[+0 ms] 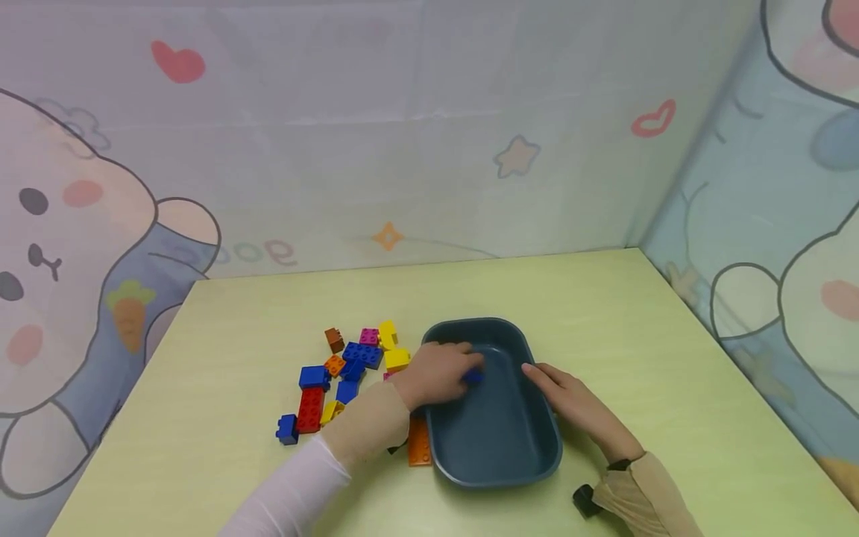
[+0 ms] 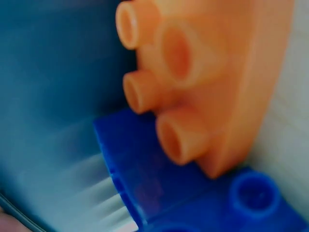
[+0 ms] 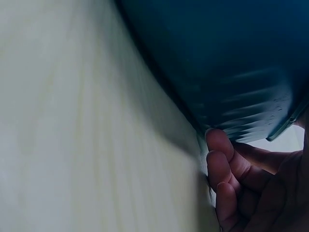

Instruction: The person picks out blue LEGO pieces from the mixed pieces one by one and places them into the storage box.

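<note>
A dark blue-grey plastic bin [image 1: 496, 447] stands on the table in the head view. My left hand [image 1: 439, 373] reaches over its left rim, and the fingers pinch a blue toy brick [image 1: 474, 374] inside the bin. On the right side, my right hand [image 1: 570, 395] grips the rim; in the right wrist view its curled fingers [image 3: 219, 166] lie against the bin's outer wall [image 3: 231, 96]. Close to the left wrist camera are an orange brick [image 2: 231, 96] and a blue brick [image 2: 145, 164], both beside the bin.
Left of the bin lie loose toy bricks: a red brick [image 1: 311, 410], a yellow brick [image 1: 397, 359], a magenta brick [image 1: 369, 337], a brown brick [image 1: 334, 340] and several blue ones. A flat orange brick [image 1: 419, 444] lies against the bin's left side. Printed cloth walls border the table [image 1: 268, 313].
</note>
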Motion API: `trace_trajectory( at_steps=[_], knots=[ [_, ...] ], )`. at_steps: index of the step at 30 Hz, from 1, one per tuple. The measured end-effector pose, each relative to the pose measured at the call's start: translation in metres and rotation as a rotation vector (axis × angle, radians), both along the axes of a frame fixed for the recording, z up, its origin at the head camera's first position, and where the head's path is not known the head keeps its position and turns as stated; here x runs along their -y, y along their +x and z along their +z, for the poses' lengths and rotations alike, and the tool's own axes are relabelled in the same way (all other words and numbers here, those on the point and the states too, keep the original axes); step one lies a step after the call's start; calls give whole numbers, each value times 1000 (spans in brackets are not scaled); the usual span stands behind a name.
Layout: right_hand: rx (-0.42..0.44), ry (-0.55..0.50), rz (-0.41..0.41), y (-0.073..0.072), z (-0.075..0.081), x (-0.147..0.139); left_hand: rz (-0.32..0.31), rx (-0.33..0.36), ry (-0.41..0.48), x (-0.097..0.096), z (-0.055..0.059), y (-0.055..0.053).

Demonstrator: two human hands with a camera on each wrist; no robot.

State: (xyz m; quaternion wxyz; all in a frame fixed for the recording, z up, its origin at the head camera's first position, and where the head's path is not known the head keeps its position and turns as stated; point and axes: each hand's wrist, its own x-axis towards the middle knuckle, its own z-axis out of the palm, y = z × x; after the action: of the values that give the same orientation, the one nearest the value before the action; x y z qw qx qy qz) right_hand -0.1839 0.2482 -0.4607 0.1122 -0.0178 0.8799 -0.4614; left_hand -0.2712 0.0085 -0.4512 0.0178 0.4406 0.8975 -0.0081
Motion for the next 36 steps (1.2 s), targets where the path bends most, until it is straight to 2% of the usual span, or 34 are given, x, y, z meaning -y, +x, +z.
trace_trajectory(
  at_steps=[4, 8, 13, 18, 22, 28, 32, 36],
  knots=[
    [-3, -6, -3, 1, 0, 0, -17, 15, 33, 1, 1, -1],
    [5, -12, -1, 2, -1, 1, -32, 77, 117, 6, 8, 1],
    [11, -19, 5, 2, -1, 0, -23, 149, 209, 20, 28, 4],
    [-3, -5, 10, 2, 1, -1, -6, 142, 251, 43, 55, -2],
    [-3, 7, 9, 2, 1, 0, 38, 107, 245, 66, 72, -11],
    [0, 3, 8, 1, 1, 1, 101, 43, 187, 100, 91, -22],
    [1, 3, 6, 0, 0, 2, 141, 25, 158, 119, 100, -22],
    [9, -1, -1, 0, -1, 1, 194, 46, 152, 139, 103, -19]
  ],
)
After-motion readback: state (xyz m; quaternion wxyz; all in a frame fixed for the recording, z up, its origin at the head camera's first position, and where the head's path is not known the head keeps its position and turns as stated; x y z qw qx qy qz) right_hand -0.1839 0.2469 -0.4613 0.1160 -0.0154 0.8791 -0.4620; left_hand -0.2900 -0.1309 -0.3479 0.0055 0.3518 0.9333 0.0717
